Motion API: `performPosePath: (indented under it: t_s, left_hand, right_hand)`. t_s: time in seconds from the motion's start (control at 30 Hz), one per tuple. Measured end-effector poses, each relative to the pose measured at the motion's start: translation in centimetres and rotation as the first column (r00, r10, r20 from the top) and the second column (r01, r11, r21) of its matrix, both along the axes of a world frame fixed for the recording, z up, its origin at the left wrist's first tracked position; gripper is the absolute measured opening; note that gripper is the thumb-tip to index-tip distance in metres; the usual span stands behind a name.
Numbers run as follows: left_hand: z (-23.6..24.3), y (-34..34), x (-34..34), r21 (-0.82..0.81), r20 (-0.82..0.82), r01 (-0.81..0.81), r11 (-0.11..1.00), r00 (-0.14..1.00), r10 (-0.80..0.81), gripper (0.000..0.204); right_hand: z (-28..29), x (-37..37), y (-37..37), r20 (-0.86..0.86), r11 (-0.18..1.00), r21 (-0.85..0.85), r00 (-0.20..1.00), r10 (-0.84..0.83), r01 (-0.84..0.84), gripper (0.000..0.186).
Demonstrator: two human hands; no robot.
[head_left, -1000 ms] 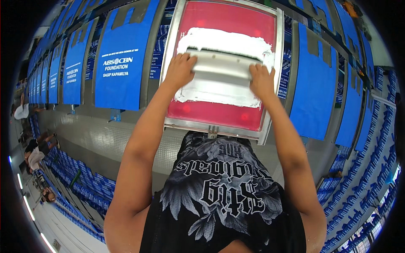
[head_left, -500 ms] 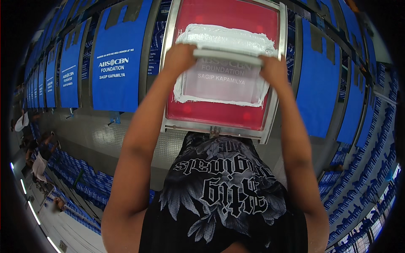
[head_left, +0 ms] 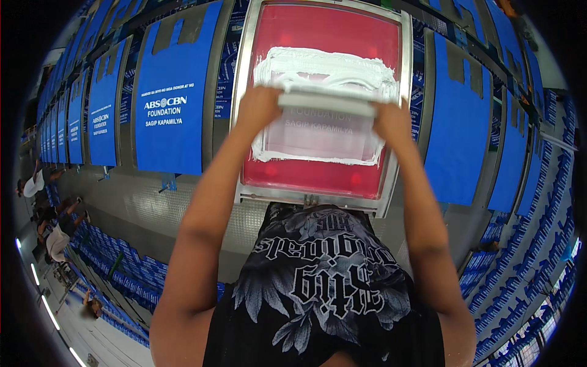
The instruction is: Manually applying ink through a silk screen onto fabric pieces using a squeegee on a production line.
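Observation:
A wide squeegee (head_left: 327,104) lies crosswise over the screen printing frame (head_left: 400,61), its ends in my two hands. My left hand (head_left: 258,110) is closed round its left end. Round the right end my right hand (head_left: 392,122) is closed too. The frame has a metal border and a red mesh (head_left: 330,30). White ink (head_left: 330,64) is heaped beyond the squeegee and rims a paler rectangle where pale lettering shows through. The squeegee's lower edge is hidden from me.
Blue printed bags (head_left: 168,92) lie flat on boards left of the frame, and more blue bags (head_left: 458,122) lie to its right. Stacks of blue bags fill racks (head_left: 513,293) at the far right. Other people (head_left: 58,235) are at the far left.
Both hands have drawn the squeegee toward me across the mesh. White ink now lies streaked behind it, and less of the lettering shows. The view has tipped slightly.

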State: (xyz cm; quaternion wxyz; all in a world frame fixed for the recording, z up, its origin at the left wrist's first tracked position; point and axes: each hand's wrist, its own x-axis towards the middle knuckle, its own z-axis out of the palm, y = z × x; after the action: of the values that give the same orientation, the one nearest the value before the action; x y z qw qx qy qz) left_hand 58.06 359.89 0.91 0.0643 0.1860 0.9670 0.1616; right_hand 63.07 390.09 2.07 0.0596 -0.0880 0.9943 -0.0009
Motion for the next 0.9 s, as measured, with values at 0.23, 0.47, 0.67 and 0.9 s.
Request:
performPosePath:
  t_s: [0.23,0.47,0.67,0.9]
  left_hand:
    - [2.6,-1.5,1.1,-0.067,0.094,0.015,0.998,0.996,-0.008,0.033]
    - [1.0,-1.0,8.1,0.119,-0.028,0.044,0.992,0.999,-0.041,0.027]
    - [2.0,1.3,-5.5,0.019,0.042,0.01,1.0,0.999,-0.011,0.025]
    - [1.2,-1.7,13.0,0.206,-0.11,0.1,0.974,0.991,-0.078,0.026]
  right_hand:
    - [3.8,0.8,-0.2,0.177,0.999,-0.037,0.984,0.02,-0.013,0.043]
    - [0.8,8.1,-1.1,0.012,0.99,-0.14,1.0,-0.011,0.012,0.035]
    - [2.9,-5.9,1.0,0.154,0.999,-0.041,0.988,0.004,0.003,0.038]
    - [2.6,12.4,-1.9,0.173,0.975,-0.213,0.985,-0.02,0.057,0.042]
